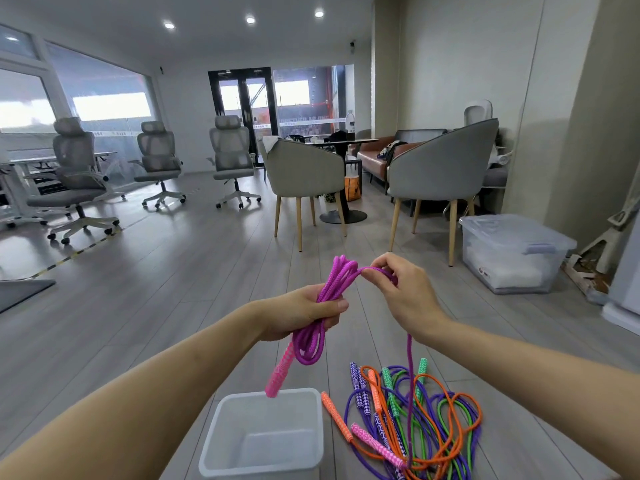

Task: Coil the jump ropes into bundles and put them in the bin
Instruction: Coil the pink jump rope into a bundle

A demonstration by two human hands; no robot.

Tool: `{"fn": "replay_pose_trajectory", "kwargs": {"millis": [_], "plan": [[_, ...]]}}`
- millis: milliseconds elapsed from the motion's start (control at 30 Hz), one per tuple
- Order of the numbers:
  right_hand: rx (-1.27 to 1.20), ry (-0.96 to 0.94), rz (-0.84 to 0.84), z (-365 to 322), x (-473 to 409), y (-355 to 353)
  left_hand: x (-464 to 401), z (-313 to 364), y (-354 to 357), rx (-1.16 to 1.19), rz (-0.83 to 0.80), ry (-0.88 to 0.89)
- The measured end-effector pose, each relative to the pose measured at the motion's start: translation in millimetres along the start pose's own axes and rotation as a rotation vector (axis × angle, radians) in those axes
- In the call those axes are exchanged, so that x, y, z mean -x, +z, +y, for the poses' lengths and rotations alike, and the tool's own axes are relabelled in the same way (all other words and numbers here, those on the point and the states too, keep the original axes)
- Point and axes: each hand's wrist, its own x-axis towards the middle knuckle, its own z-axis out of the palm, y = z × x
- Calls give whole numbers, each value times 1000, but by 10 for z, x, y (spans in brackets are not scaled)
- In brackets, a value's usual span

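Burying the middle of the magenta rope (323, 289) inside the curled fingers of the left hand (304, 313), leaving only loops showing above and below. Slipping behind the right hand (401, 289) and wrist, then reappearing lower as a single strand. Running off the bottom edge with the pile of ropes (415, 427), too tangled for tracing where cords are crossing. Cutting off the bin (221, 420) just below its near rim. Blurring the white contents of the lidded box (512, 251). Showing the clutter on the far table (360, 141) too small for naming.
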Motion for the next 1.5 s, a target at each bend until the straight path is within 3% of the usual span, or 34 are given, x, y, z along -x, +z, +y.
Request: {"fn": "replay_pose_trajectory", "kwargs": {"millis": [233, 367, 467, 567, 1000, 1500], "plan": [[-216, 81, -10, -143, -14, 32, 24, 23, 21, 209, -12, -16], [-382, 138, -155, -199, -28, 69, 11, 30, 46, 290, -26, -33], [-411, 110, -272, -184, -19, 73, -1, 64, 51, 291, -71, -35], [-477, 77, -272, -218, -37, 32, -8, 131, 100, 205, -147, -57], [-434, 126, -236, -155, -43, -51, -47, 197, 140, 197, -220, -70], [-379, 166, -193, -120, -76, -46, 129, 57, -23, 288, -142, -127]]}}
